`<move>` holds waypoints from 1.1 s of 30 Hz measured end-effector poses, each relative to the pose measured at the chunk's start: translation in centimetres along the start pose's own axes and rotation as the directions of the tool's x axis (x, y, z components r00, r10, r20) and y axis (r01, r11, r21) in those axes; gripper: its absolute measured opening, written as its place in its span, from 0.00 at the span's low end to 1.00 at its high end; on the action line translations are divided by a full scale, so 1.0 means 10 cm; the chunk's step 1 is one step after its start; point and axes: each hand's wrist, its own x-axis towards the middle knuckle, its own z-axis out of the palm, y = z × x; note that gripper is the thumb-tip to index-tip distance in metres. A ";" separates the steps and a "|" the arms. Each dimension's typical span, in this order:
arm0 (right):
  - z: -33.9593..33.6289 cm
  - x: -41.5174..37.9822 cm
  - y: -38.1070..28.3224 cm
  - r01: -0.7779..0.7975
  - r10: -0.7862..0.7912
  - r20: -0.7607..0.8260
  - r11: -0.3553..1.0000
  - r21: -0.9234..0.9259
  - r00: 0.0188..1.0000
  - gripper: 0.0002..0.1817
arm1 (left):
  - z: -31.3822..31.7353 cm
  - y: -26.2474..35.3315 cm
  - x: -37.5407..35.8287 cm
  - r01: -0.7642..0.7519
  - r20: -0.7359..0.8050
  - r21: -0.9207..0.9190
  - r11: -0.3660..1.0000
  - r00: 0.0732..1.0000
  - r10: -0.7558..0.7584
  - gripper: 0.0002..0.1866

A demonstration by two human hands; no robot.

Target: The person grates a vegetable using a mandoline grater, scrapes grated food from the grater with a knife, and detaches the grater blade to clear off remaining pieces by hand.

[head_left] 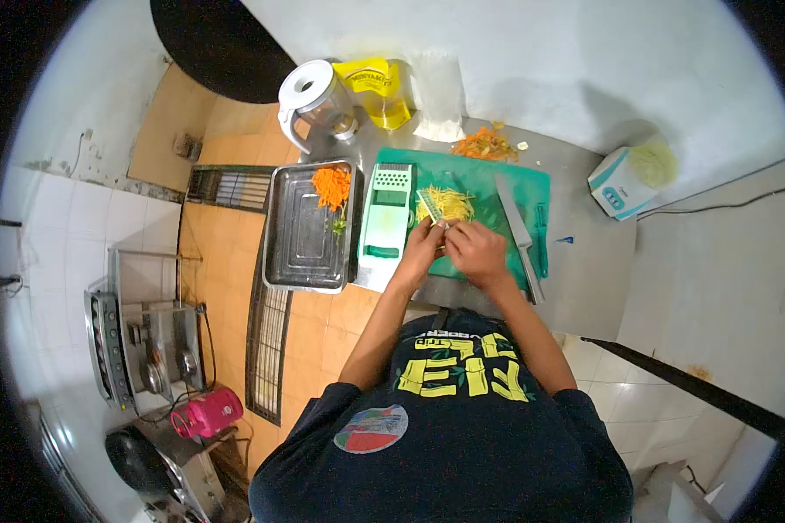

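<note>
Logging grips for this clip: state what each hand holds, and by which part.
Both hands, left hand and right hand, meet at the near edge of the yellow shreds on the green cutting board; any held piece, and the grip, is too small to tell.

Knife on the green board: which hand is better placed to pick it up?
Right. The right hand sits just beside the knife; the left hand is farther off, nearer the slicer.

We could not tell what the left hand [420, 248] and right hand [474, 253] pinched between them at twelve o'clock of the body, since the fingers hid it, and the print on the yellow bag [377, 87] was too small.
</note>
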 end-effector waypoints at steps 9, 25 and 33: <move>-0.33 -0.46 0.39 -0.313 0.313 -0.014 0.945 -0.099 0.950 0.13 | -0.10 -0.12 0.16 0.086 0.001 -0.133 0.987 0.996 -0.087 0.17; -0.26 -1.09 0.66 -0.512 0.648 0.158 0.708 -0.487 0.745 0.25 | -0.40 -0.22 0.41 -0.202 -0.310 0.447 0.871 0.879 0.363 0.09; -0.28 -0.90 0.48 -0.658 0.656 0.148 0.752 -0.048 0.740 0.24 | -0.47 -0.13 0.46 -0.350 -0.235 0.535 0.769 0.813 0.533 0.08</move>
